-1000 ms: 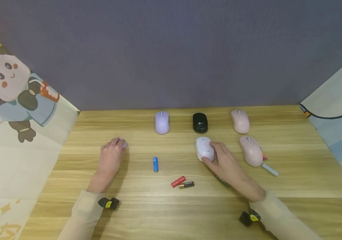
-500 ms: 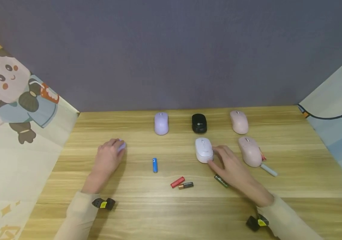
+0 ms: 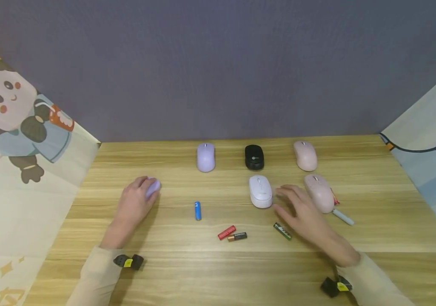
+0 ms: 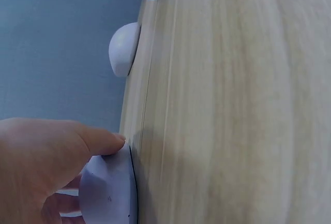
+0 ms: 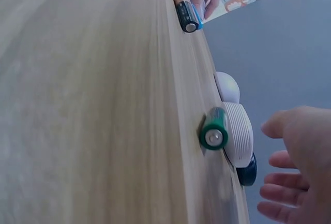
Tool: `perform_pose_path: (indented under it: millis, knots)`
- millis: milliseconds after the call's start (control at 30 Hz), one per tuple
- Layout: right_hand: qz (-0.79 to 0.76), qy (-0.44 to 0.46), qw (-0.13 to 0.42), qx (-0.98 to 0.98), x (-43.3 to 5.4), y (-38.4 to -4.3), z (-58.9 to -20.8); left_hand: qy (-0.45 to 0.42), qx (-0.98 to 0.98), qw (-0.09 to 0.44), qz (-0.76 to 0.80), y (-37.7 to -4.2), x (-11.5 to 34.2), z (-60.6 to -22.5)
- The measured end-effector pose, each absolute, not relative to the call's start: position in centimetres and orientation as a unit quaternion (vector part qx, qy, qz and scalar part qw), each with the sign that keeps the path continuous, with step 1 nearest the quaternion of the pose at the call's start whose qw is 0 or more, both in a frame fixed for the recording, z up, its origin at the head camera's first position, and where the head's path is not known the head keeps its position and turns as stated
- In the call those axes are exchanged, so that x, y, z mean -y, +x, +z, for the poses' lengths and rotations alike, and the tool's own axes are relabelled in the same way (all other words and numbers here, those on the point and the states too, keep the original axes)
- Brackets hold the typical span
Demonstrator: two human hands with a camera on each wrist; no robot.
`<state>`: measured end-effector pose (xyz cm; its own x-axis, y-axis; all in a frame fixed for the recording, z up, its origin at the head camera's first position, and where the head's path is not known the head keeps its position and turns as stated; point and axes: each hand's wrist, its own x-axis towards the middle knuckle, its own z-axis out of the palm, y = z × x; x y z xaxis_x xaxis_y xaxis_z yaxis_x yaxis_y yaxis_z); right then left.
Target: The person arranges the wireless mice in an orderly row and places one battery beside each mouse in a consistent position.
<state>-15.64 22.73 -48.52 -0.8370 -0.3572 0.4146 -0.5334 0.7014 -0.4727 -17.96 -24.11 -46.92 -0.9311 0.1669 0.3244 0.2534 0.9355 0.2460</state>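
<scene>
My left hand (image 3: 133, 202) holds a purple computer mouse (image 3: 153, 188) on the left part of the table. In the left wrist view, the thumb lies against one side of that purple mouse (image 4: 108, 188), with fingers on its far side. My right hand (image 3: 306, 214) hovers just right of a white mouse (image 3: 260, 192), apart from it, thumb and fingers spread with nothing between them. In the right wrist view, the white mouse (image 5: 239, 133) stands beyond a green battery (image 5: 213, 133). That green-and-black battery (image 3: 282, 231) lies left of my right wrist.
A second purple mouse (image 3: 206, 157), a black mouse (image 3: 254, 157) and a pink mouse (image 3: 305, 156) line the back. Another pink mouse (image 3: 319, 194) sits near a pale grey stick (image 3: 343, 216). Blue (image 3: 198, 211), red (image 3: 227, 232) and black-copper (image 3: 237, 236) batteries lie centrally.
My right hand has let go of the white mouse and drawn back to the right, uncovering the green battery. My left hand has shifted slightly left, showing more of the purple mouse.
</scene>
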Motion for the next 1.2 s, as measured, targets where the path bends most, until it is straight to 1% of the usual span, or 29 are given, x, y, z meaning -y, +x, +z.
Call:
perform_pose_path:
  millis: [233,467,600,733,967,1200]
  knots:
    - [0.305,0.257,0.174,0.900,-23.7,-15.6,-48.3,-0.088,0.978,0.103,-0.161,-17.9,24.5,-46.7]
    - [0.298,0.250,0.175,0.905,-24.6,-15.6,-48.6,-0.103,0.977,0.076,-0.170,-18.0,25.3,-46.3]
    - [0.300,0.249,0.186,0.902,-25.0,-15.7,-48.7,-0.111,0.978,0.056,-0.169,-18.1,25.6,-46.1]
    - [0.301,0.245,0.198,0.900,-25.4,-15.7,-48.5,-0.114,0.977,0.055,-0.169,-18.1,25.9,-46.1]
    - [0.305,0.254,0.239,0.886,-26.5,-16.2,-48.8,-0.117,0.977,0.050,-0.169,-18.2,26.1,-46.0]
    - [0.294,0.241,0.249,0.891,-27.8,-16.3,-49.0,-0.120,0.977,0.053,-0.170,-18.3,26.1,-46.1]
